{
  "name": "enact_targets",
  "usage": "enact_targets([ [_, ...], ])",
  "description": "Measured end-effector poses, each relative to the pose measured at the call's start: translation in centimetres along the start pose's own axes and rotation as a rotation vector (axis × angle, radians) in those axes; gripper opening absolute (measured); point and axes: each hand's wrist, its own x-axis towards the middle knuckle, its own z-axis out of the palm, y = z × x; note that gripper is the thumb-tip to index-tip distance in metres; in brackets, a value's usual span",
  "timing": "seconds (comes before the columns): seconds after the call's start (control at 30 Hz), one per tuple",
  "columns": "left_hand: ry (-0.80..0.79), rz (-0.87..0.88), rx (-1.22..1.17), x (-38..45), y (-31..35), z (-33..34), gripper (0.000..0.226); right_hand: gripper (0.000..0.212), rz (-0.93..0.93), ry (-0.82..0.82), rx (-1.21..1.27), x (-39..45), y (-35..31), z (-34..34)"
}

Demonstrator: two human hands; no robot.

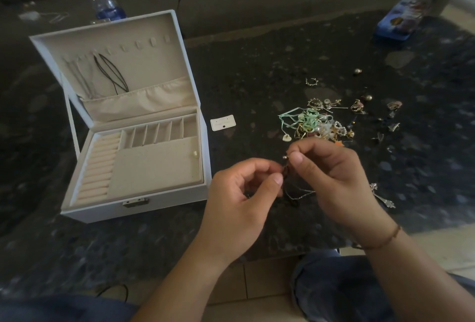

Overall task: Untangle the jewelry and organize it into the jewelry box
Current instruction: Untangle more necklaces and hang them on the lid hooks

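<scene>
Now both hands pinch thin chain [299, 194] near bench front edge: left hand [241, 190] fingers curled, right hand [334, 175] likewise.

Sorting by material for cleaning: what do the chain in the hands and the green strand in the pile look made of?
Chain: seemingly silver-toned metal, thin with glinting links. Green strand: probably fabric ribbon, flat, matte, loosely curling.

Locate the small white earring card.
Head view: the white earring card lies flat on the dark table, between the open jewelry box and the tangled jewelry pile.
</scene>
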Motion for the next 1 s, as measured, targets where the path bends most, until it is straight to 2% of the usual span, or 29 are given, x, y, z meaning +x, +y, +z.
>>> enact_targets([
  [0.1,-0.023,-0.023,-0.005,0.1,-0.1,0.1,0.012,0.025,0.004,0.009,0.022,0.1,0.0,-0.1],
  [0.27,-0.014,-0.007,-0.007,0.1,0.0,0.3,0.007,0.015,0.037,0.011,0.057,0.2,-0.1,-0.1],
  [0.4,-0.002,0.013,-0.004,0.3,-0.1,0.4,0.006,0.020,0.081,-0.007,0.123,0.0,-0.3,0.1],
  [0.53,-0.012,0.011,0.041,0.5,-0.2,0.5,0.011,0.016,0.121,-0.005,0.170,-0.1,-0.7,0.3],
  [0.7,-0.004,-0.143,-0.172,0.8,-0.4,0.4,0.018,0.019,0.139,-0.009,0.177,-0.1,-0.3,0.6],
  [0.87,0.029,-0.251,-0.365,1.0,-0.5,-0.1,0.017,0.019,0.095,-0.016,0.037,-0.1,0.2,0.6],
  [1.0,0.052,-0.223,-0.315,0.9,-0.7,-0.2,0.014,0.009,-0.005,0.014,-0.090,-0.3,0.3,0.9],
])
